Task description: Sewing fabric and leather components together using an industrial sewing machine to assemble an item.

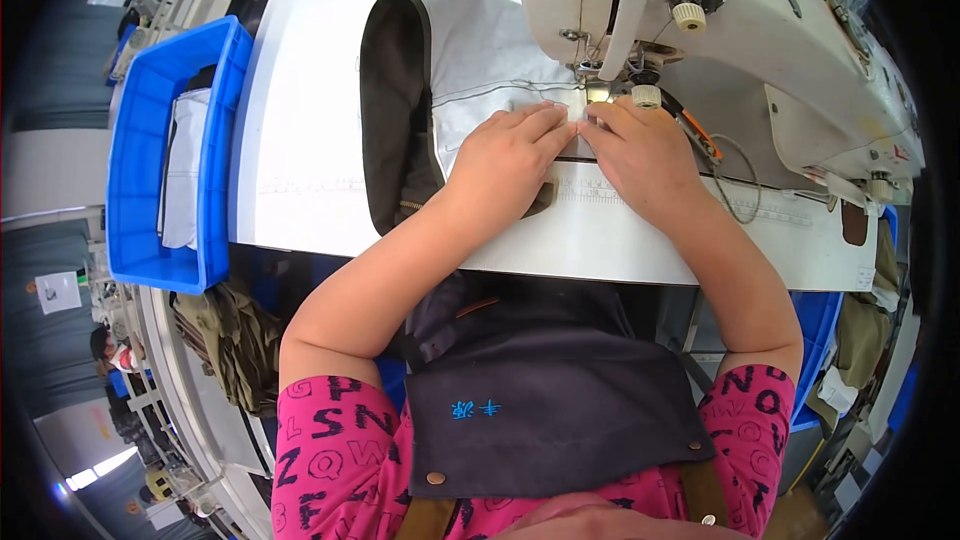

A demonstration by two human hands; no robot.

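My left hand [508, 165] and my right hand [640, 158] meet at the white fabric [485, 55] just in front of the sewing machine's needle area [598, 90]. Their fingertips are pressed together on the fabric, closed, partly hiding what they grip. The fabric has a dark olive edge piece [390, 110] folded on its left, with a brass zipper [410, 205] low on it. The white machine [760, 60] arches over the right side. Orange-handled snips [705, 140] lie beside my right hand, with a loose cord loop right of them.
The white tabletop [300, 140] has printed scales along it. A blue bin [127, 180] holding white pieces [185, 165] sits at its left. Olive garments [225, 340] hang below the left end. Another blue bin [810, 340] is below right. A person [115, 355] shows small at far left.
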